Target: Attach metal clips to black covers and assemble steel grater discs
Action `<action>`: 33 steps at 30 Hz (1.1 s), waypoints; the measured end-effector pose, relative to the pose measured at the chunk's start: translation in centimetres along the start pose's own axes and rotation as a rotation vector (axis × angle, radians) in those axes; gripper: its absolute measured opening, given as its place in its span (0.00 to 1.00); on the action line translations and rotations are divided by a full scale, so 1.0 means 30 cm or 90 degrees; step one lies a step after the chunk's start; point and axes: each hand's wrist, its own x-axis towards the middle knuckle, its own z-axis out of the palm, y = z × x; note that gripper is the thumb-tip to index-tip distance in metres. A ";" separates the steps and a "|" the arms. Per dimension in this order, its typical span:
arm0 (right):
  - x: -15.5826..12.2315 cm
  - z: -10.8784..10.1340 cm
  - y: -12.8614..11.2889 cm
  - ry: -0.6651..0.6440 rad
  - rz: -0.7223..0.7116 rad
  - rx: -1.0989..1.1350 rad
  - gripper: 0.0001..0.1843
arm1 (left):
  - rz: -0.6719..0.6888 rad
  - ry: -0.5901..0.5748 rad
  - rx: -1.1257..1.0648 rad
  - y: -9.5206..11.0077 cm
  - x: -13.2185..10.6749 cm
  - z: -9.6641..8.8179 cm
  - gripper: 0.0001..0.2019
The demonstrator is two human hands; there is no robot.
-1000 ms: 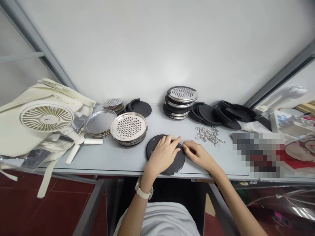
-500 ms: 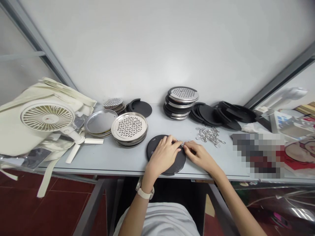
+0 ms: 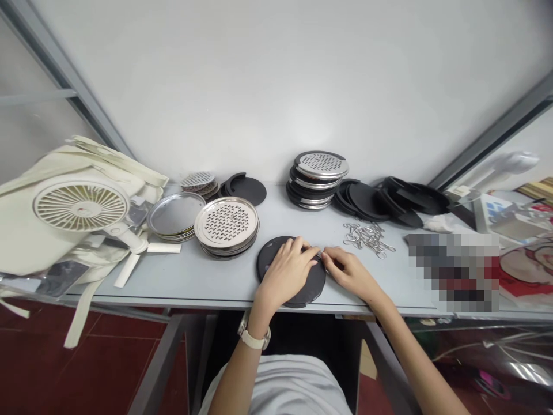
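A black round plastic disc point(image 3: 311, 291) lies flat near the table's front edge. Across its top rests my left hand point(image 3: 288, 266), fingers bent over the disc and pointing to its right rim. My right hand point(image 3: 345, 270) is closed in a pinch at that same rim, beside the left fingertips. Between the two hands a small metal piece point(image 3: 318, 254) glints; its shape is mostly hidden by the fingers. Several bent wire clips point(image 3: 367, 237) lie in a loose heap beyond my right hand.
Left of the disc stand stacks of metal grater plates point(image 3: 227, 223) and plain metal discs point(image 3: 176, 213). Behind is a stack of graters in black holders point(image 3: 322, 167). More black plastic parts point(image 3: 369, 200) lie right of it. A white fan point(image 3: 82, 206) lies at far left.
Both hands stay at the disc's right rim, with only slight finger movement. The whole view has shifted very slightly.
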 end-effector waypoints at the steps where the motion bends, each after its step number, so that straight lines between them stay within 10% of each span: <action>1: 0.000 0.000 0.000 0.000 0.000 0.000 0.17 | 0.000 0.000 0.000 0.000 0.000 0.000 0.14; 33: -0.001 0.005 -0.006 0.015 0.007 -0.047 0.16 | 0.015 -0.003 0.022 -0.004 0.001 0.001 0.14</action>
